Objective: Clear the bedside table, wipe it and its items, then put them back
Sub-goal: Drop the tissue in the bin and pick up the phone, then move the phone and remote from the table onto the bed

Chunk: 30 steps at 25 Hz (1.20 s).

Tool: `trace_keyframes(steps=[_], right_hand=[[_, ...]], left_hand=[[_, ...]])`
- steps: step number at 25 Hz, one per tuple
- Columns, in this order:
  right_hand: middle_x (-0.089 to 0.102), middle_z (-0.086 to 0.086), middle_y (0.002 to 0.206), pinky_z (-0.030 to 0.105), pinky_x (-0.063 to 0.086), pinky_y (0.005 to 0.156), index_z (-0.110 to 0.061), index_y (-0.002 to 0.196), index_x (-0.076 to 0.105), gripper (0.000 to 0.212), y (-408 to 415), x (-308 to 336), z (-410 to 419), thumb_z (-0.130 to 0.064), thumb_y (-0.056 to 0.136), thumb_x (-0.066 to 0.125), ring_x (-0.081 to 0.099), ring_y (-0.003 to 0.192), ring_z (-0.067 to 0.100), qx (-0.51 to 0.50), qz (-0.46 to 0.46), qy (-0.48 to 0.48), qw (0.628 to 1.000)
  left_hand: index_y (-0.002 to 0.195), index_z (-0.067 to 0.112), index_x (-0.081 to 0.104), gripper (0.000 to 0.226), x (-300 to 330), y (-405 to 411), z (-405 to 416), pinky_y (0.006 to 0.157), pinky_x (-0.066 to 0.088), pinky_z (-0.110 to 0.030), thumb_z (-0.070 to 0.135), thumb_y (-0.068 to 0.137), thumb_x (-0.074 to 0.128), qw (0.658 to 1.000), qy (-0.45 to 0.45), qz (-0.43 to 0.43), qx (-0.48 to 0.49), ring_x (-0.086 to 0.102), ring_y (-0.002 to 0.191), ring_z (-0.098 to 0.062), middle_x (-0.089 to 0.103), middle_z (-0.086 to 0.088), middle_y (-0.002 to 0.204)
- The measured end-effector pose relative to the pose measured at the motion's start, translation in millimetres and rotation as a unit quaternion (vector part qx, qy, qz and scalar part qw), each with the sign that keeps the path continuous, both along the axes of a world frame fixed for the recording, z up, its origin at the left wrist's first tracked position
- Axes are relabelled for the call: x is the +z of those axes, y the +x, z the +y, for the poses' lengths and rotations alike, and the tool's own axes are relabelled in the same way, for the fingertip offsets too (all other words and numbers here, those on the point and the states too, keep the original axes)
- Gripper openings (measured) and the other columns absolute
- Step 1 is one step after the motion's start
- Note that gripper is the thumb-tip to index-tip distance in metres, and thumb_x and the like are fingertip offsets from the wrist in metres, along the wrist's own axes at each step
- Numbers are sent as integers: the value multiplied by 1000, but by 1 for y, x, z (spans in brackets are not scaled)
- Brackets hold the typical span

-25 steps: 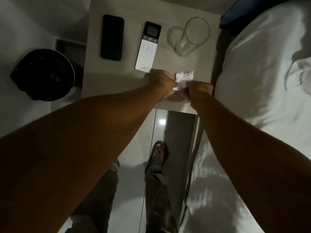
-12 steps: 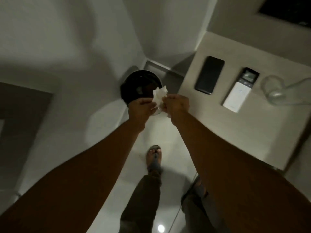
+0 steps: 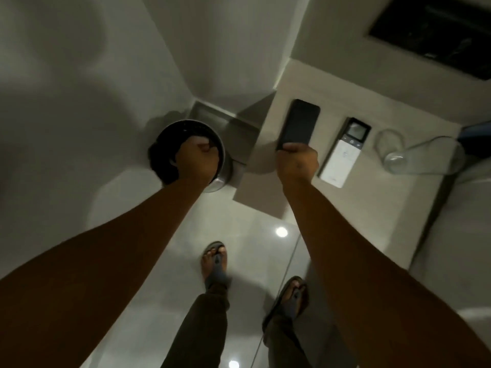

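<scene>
My left hand [image 3: 198, 160] is a closed fist held over the mouth of the black waste bin [image 3: 170, 144], and no tissue shows in it. My right hand [image 3: 297, 162] hovers at the near left edge of the beige bedside table [image 3: 377, 208], fingers curled, covering the near end of the black phone [image 3: 300, 123]; I cannot tell whether it touches the phone. The phone lies flat on the table. To its right lie the white remote [image 3: 342, 155] with a small screen and a clear drinking glass [image 3: 398, 155].
The bin stands on the pale tiled floor [image 3: 252, 248] in the corner left of the table. My feet in sandals [image 3: 215, 264] are below. White bedding [image 3: 467, 235] borders the table on the right. A dark panel [image 3: 435, 30] sits on the wall above.
The view swung from table to bin. Both hands held a white tissue together; now they are apart, left fist over the bin, right back at the phone, tissue out of sight.
</scene>
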State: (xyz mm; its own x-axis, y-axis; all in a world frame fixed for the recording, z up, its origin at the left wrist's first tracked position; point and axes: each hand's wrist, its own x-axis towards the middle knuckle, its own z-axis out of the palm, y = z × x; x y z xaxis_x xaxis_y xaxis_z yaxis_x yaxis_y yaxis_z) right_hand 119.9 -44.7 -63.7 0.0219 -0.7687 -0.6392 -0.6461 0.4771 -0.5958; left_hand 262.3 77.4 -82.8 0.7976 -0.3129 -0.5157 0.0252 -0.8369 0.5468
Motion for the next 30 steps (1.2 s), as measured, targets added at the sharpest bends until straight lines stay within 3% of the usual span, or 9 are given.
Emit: trace_keyframes(steps=[4,8,12,14,17,20,23,26,30], right_hand=[[62,16,131,29,47,95,-5,129,59,37,-25,2,-55,-5,92,62,59,122,33,73,124,-50,988],[61,19,129,37,50,97,-1,124,57,33,-9,-3,-72,-9,93,63,60,120,35,143,146,-24,979],[62,19,130,33,49,92,0,126,58,35,-10,-7,-77,-12,93,63,61,121,34,109,118,2,987],[65,19,128,31,49,87,2,123,60,34,-23,-7,-67,-14,93,64,63,119,34,75,95,-21,992],[69,18,120,28,53,85,1,115,65,38,-62,1,-48,-22,87,73,68,111,32,3,26,19,999],[75,18,102,42,59,92,-9,89,73,13,-128,34,-26,-15,80,81,73,96,33,-110,-100,52,988],[75,13,88,44,61,85,-18,76,66,16,-223,82,-5,-7,82,76,74,86,29,-184,-162,47,968],[70,7,75,24,59,64,-11,82,64,16,-332,131,6,3,88,69,70,66,13,-294,-179,-8,939],[72,13,83,37,61,78,-8,84,71,11,-474,166,16,2,87,70,70,78,28,-375,-108,-53,919]], left_hand=[[117,7,69,27,19,-46,-90,95,48,-26,10,93,57,990,-102,11,-97,64,114,-27,71,-14,119],[127,6,64,35,-1,-57,-142,107,50,-43,9,93,57,985,-6,108,-138,61,123,-33,65,-17,132],[108,3,65,19,0,-57,-142,70,61,-27,12,93,59,977,10,186,-108,69,83,-24,70,-16,104],[98,8,60,5,15,-70,-126,54,53,-20,11,97,57,969,-6,242,-54,58,68,-14,61,-7,83],[121,9,58,30,42,-92,-104,61,57,-28,2,93,62,943,-93,318,36,65,81,-17,66,-11,105],[112,12,63,27,78,-138,-90,68,56,-34,-2,89,65,938,-92,334,20,68,102,-28,65,-17,117],[95,14,65,21,122,-215,-86,70,60,-35,-5,86,66,923,-122,362,-47,70,90,-27,68,-14,105],[107,6,63,25,158,-323,-101,63,63,-28,-8,87,65,899,-126,396,-141,69,83,-20,66,-7,95],[114,2,64,34,175,-468,-129,68,62,-34,-5,81,71,870,-70,403,-274,67,81,-18,66,-5,92]])
